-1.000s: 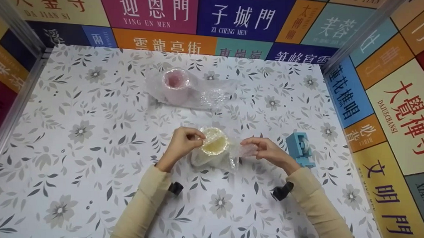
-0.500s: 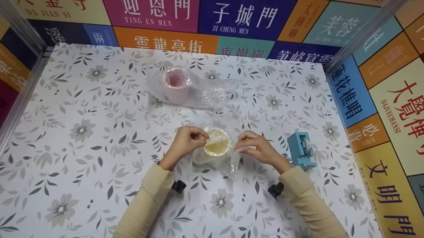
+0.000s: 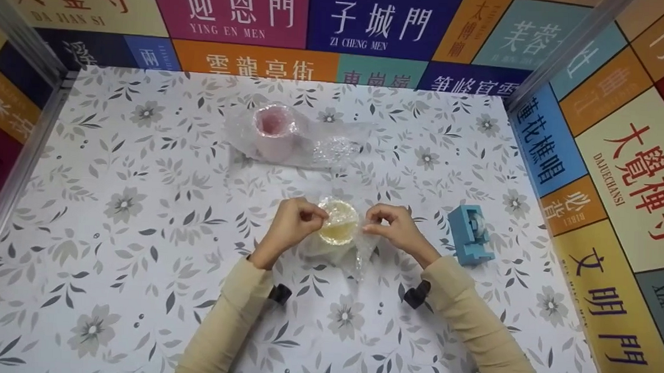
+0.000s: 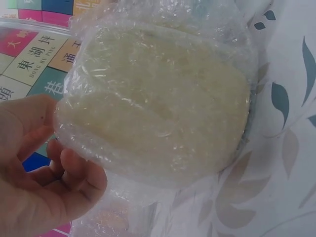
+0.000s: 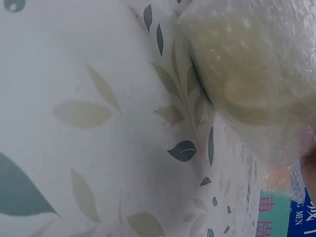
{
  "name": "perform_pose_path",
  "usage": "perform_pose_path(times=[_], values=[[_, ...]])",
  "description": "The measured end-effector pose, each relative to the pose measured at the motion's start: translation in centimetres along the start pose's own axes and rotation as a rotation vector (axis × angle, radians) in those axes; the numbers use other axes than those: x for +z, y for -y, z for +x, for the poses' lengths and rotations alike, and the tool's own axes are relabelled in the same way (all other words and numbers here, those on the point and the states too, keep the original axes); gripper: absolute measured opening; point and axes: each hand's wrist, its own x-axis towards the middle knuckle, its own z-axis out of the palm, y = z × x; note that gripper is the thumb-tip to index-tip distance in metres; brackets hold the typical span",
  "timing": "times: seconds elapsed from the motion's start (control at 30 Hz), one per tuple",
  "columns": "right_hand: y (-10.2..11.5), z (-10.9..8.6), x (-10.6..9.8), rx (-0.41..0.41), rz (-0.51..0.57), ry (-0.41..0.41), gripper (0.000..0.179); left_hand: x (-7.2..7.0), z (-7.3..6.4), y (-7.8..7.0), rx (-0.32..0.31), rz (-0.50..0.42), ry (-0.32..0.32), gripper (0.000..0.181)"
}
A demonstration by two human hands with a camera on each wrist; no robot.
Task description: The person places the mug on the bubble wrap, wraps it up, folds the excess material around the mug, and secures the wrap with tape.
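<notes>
A pale yellow cup (image 3: 338,231) stands upright on the table in front of me, wrapped in clear bubble wrap (image 4: 163,103) whose flap lies partly over its mouth. My left hand (image 3: 294,223) pinches the wrap at the left of the rim between thumb and forefinger, its other fingers curled in the left wrist view. On the opposite side, my right hand (image 3: 394,227) pinches a loose end of the wrap close to the rim. In the right wrist view the wrapped cup fills the upper right, and only a sliver of that hand shows at the edge.
Farther back, a pink cup (image 3: 275,133) stands on another sheet of bubble wrap (image 3: 336,144). A blue tape dispenser (image 3: 469,234) with a roll of tape sits to the right of my right hand. Printed panels (image 3: 244,14) wall the floral-patterned table (image 3: 192,315) at the back and sides.
My right hand has moved left, bringing the loose end of bubble wrap in against the yellow cup. My left hand stays at the rim, shifted slightly right with the cup.
</notes>
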Motion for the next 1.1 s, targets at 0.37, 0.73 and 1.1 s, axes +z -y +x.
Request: perform_pose_path(times=[0.37,0.73,1.1], values=[[0.6,0.4,0.3,0.060,0.002,0.005,0.010,0.2,-0.3,0.2,0.077,0.076,0.024,0.017],[0.8,0.1,-0.1,0.058,-0.011,0.040,0.010,0.6,-1.4,0.6,0.141,0.089,0.007,0.012],[-0.5,-1.3,-2.2,-0.111,0.017,0.173,0.006,0.6,-1.4,0.2,0.107,0.089,0.021,0.016]])
